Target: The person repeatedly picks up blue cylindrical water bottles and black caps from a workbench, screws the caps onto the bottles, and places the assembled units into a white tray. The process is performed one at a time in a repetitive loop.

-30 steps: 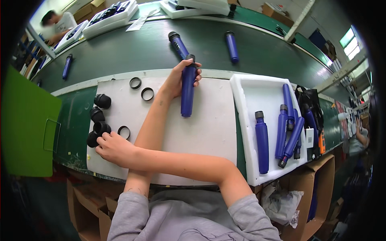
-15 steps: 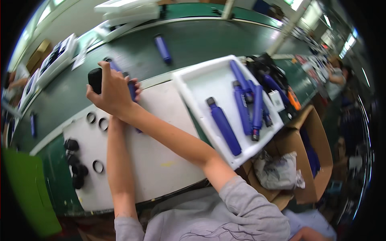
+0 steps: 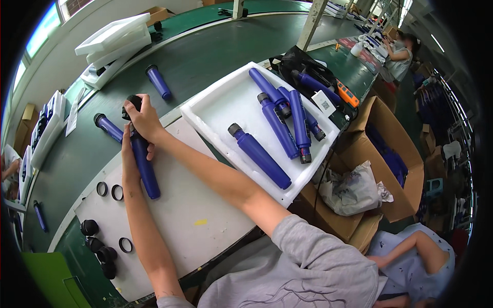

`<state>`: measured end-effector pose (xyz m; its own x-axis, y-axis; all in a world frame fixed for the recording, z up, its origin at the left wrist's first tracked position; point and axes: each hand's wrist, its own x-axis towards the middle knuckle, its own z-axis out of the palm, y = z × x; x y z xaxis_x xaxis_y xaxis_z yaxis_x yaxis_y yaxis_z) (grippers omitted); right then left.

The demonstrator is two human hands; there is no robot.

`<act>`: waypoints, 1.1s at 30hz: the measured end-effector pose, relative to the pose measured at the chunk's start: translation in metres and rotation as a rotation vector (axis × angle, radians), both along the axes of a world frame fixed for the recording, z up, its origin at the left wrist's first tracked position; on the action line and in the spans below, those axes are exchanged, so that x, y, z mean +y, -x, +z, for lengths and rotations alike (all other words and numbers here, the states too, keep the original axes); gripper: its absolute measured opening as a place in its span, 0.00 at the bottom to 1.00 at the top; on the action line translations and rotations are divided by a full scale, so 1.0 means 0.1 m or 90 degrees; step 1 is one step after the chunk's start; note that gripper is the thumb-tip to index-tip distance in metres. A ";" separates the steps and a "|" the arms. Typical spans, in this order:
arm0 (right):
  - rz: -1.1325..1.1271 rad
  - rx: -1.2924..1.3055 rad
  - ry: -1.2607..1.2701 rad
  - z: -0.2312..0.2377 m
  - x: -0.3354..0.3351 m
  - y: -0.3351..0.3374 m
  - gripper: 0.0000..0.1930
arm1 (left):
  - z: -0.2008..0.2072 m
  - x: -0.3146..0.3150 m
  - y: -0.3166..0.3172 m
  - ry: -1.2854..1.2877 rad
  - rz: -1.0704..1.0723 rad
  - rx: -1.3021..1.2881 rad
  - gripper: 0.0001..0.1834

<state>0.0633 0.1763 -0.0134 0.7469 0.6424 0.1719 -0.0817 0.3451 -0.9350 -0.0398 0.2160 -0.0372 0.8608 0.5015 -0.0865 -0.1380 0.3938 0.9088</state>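
With a black cap (image 3: 134, 99) brought to the upper end of a blue tube (image 3: 146, 172) since the earlier frame, clasped near that end in left hand (image 3: 129, 159), with cap gripped in right hand (image 3: 148, 122) just above, left of a white foam tray (image 3: 210, 108).

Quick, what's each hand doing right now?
Left hand: closed around a blue tube.
Right hand: closed on a black cap at the tube's upper end.

White tag (image 3: 323, 103), square code (image 3: 325, 106), nothing legible
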 end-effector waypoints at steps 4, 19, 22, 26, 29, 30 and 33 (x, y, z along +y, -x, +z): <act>-0.032 -0.122 0.010 -0.09 0.05 -0.04 0.30 | -0.05 0.04 0.02 0.006 -0.025 -0.025 0.32; 0.179 -0.107 0.037 -0.08 0.00 0.04 0.27 | 0.26 -0.03 0.04 -0.086 0.131 -0.062 0.32; 0.222 -0.126 -0.069 0.01 0.16 -0.03 0.25 | 0.39 0.05 0.15 -0.116 0.147 0.014 0.40; 0.311 -0.181 -0.133 0.47 -0.12 -0.05 0.24 | 0.46 0.08 0.12 -0.197 0.197 -0.115 0.45; 0.371 -0.211 -0.128 0.71 -0.31 -0.03 0.24 | 0.49 -0.06 0.08 -0.222 0.255 -0.193 0.41; 0.375 -0.203 -0.132 0.72 -0.32 -0.05 0.25 | 0.51 -0.11 0.05 -0.244 0.277 -0.203 0.43; 0.417 -0.208 -0.136 0.67 -0.32 -0.13 0.25 | 0.45 -0.16 0.01 -0.292 0.306 -0.201 0.48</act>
<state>0.0764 0.1444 0.0537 0.1137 0.8649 0.4888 -0.0620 0.4973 -0.8654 -0.0403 0.2003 0.0079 0.4862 0.7558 0.4386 -0.4820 -0.1867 0.8560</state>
